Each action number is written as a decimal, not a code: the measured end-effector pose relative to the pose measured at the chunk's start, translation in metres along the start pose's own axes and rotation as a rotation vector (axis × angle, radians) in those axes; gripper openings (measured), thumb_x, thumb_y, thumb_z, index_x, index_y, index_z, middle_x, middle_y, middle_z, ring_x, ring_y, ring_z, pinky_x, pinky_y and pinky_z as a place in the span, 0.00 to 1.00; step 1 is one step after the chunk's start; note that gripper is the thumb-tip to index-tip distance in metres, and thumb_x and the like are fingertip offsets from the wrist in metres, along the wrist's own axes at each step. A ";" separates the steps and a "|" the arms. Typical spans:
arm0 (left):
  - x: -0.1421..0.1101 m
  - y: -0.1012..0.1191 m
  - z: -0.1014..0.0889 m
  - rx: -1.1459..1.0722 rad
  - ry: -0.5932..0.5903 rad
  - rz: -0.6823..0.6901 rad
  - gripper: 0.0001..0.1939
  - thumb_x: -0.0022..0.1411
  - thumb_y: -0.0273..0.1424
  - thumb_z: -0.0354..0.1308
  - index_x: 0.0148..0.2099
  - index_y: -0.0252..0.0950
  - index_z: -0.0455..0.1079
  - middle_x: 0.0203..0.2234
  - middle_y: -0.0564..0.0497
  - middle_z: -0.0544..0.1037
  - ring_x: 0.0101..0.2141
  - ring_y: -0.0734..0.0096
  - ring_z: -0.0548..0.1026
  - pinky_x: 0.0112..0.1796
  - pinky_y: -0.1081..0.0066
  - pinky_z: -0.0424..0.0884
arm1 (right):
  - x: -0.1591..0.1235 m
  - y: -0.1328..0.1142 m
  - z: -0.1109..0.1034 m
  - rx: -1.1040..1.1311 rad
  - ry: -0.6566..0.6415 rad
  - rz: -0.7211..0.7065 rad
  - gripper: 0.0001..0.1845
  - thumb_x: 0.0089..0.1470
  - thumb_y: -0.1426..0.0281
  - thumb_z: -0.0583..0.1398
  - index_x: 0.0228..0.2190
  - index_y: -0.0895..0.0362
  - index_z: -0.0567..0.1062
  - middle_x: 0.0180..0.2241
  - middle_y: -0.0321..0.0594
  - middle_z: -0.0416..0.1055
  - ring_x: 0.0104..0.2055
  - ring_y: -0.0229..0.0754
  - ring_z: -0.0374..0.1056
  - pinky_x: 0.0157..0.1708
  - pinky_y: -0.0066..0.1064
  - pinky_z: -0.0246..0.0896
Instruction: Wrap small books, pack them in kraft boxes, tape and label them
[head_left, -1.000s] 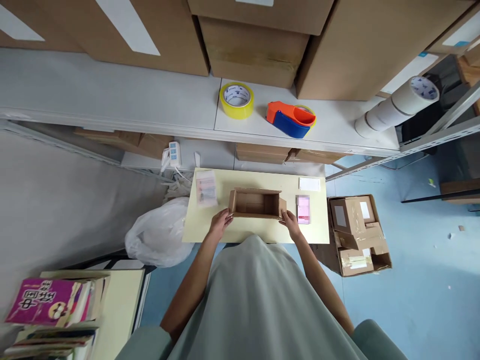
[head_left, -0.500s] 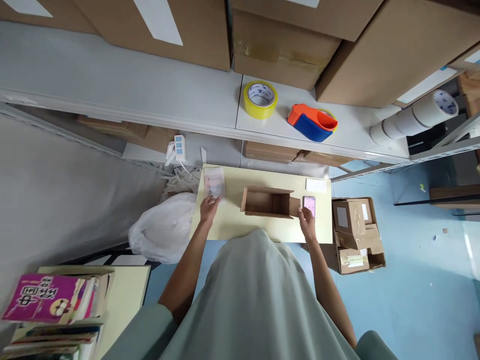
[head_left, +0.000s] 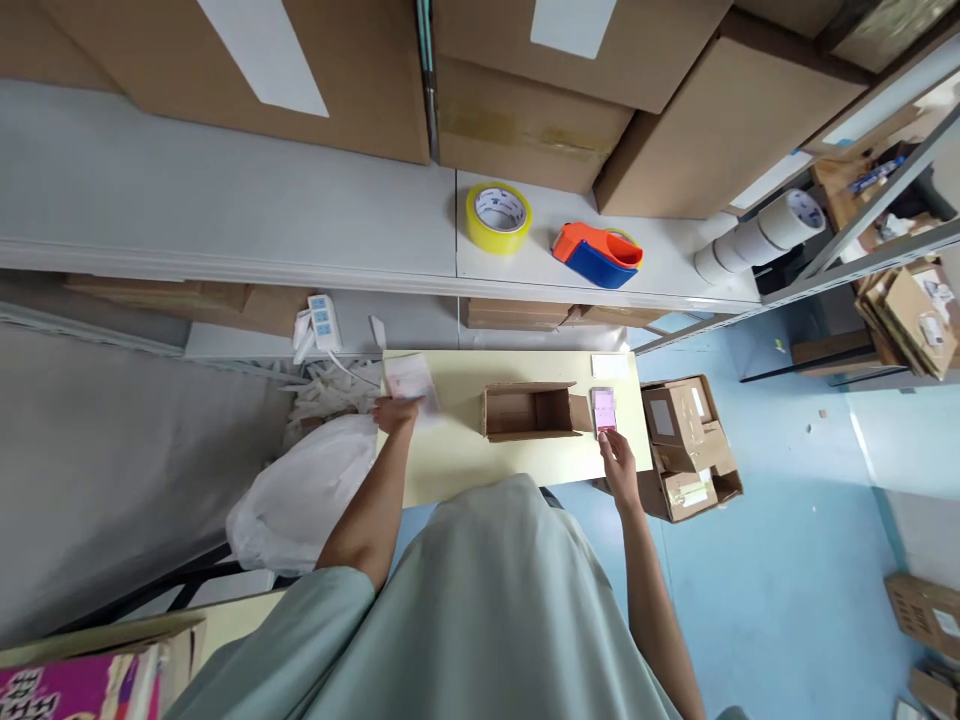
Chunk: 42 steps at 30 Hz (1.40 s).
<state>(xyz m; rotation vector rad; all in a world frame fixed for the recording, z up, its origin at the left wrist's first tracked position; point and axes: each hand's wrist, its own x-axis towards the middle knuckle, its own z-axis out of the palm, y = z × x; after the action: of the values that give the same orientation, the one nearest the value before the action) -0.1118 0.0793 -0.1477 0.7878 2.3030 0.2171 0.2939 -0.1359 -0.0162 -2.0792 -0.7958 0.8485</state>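
Observation:
An open brown cardboard box [head_left: 529,433] lies on the cream table [head_left: 450,470], its right-hand end flap folded outward. At the table's left side, my left hand [head_left: 396,412] is closed on the lower edge of a thin see-through packet [head_left: 411,378] with pale pink print. The packet is slightly blurred and sits askew. My right hand [head_left: 618,458] is right of the box, fingers loosely apart, with the fingertips at the lower edge of a phone [head_left: 603,408] with a pink screen. A white card [head_left: 610,366] lies above the phone.
A roll of yellow tape [head_left: 498,218] and an orange-and-blue tape dispenser [head_left: 598,254] rest on the grey shelf [head_left: 300,220], with white rolls [head_left: 759,240] farther right. A white plastic bag [head_left: 304,490] is left of the table; a carton of boxes [head_left: 688,450] stands right.
Both hands have let go of the cardboard box. My left hand moved left to the packet, which has turned slightly; my right hand moved right to the phone. The box's right flap has swung outward.

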 end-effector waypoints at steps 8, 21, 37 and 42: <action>-0.017 0.000 -0.006 -0.022 -0.022 0.167 0.18 0.60 0.35 0.65 0.50 0.37 0.67 0.49 0.34 0.79 0.55 0.37 0.79 0.51 0.48 0.75 | 0.002 -0.006 -0.004 0.033 -0.087 -0.022 0.41 0.59 0.35 0.63 0.57 0.55 0.79 0.59 0.58 0.79 0.62 0.62 0.76 0.59 0.56 0.75; -0.130 -0.022 -0.091 -0.282 0.018 0.818 0.10 0.63 0.41 0.62 0.41 0.41 0.70 0.36 0.49 0.83 0.40 0.59 0.82 0.44 0.64 0.79 | 0.033 -0.052 0.024 0.208 -0.433 -0.184 0.32 0.58 0.42 0.69 0.52 0.52 0.82 0.51 0.51 0.84 0.56 0.59 0.81 0.60 0.55 0.77; -0.274 0.044 -0.064 0.143 0.128 1.456 0.15 0.55 0.15 0.57 0.38 0.41 0.70 0.73 0.43 0.69 0.74 0.44 0.63 0.67 0.43 0.69 | 0.052 -0.102 0.010 0.224 -0.766 -0.691 0.18 0.59 0.80 0.60 0.43 0.51 0.85 0.51 0.42 0.82 0.55 0.49 0.78 0.54 0.40 0.75; -0.283 0.056 -0.051 0.283 -0.132 1.507 0.19 0.53 0.15 0.54 0.42 0.42 0.69 0.65 0.46 0.79 0.77 0.51 0.57 0.75 0.38 0.55 | 0.059 -0.078 -0.001 0.274 -0.743 -0.638 0.19 0.55 0.80 0.58 0.41 0.52 0.85 0.49 0.43 0.82 0.54 0.48 0.79 0.50 0.38 0.75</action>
<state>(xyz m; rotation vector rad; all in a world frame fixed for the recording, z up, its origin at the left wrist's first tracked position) 0.0469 -0.0406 0.0677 2.4273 1.1722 0.4514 0.3088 -0.0505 0.0295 -1.1199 -1.5211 1.2647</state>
